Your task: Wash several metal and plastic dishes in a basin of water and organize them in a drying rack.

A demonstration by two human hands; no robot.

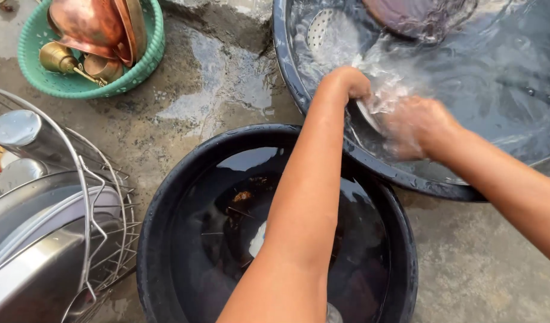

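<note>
Both my hands are in the water of a large black basin at the upper right. My left hand is closed on the rim of a small steel dish that is mostly under splashing water. My right hand is blurred and wet, pressed against the same dish from the right. A perforated steel ladle and a brown round vessel lie submerged farther back in that basin.
A second black tub of dark water sits under my left forearm. A wire rack with steel plates and cups stands at the left. A green basket with copper and brass vessels is at the top left. The concrete floor is wet.
</note>
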